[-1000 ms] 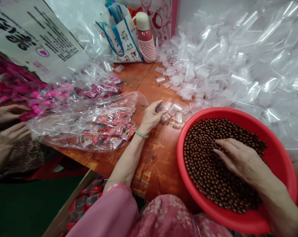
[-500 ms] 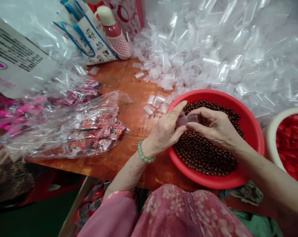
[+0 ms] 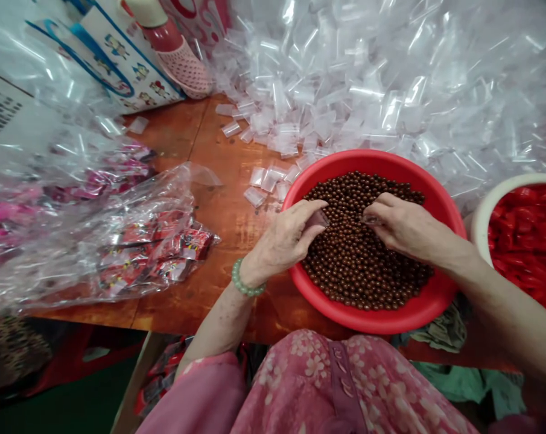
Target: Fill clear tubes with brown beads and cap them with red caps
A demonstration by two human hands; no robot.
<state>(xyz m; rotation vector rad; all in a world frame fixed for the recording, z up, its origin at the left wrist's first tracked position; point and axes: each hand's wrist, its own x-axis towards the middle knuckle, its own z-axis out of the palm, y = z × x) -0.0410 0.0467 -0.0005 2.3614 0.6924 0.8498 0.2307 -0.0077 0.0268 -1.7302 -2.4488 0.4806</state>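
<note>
My left hand (image 3: 284, 241), with a green bead bracelet (image 3: 248, 280) at its wrist, pinches a small clear plastic case piece (image 3: 317, 220) between thumb and fingers at the left rim of a red basin (image 3: 447, 199). My right hand (image 3: 406, 229) is closed over the basin, its fingertips on another small clear piece (image 3: 369, 219), mostly hidden by the fingers. A gap separates the two hands. Glossy brown beads (image 3: 367, 265) fill the bottom of the basin under them.
Clear plastic pieces (image 3: 345, 90) heap up behind the basin. A cream-rimmed tub (image 3: 481, 241) of red pieces stands right. Left lie a plastic bag of red packets (image 3: 159, 247) and pink items (image 3: 10, 217). A bottle (image 3: 173, 54) and a patterned bag (image 3: 128, 66) stand behind.
My hands have parted from the one clear piece they held together; each now has a piece. The right hand is lower over the beads. The view has shifted right.
</note>
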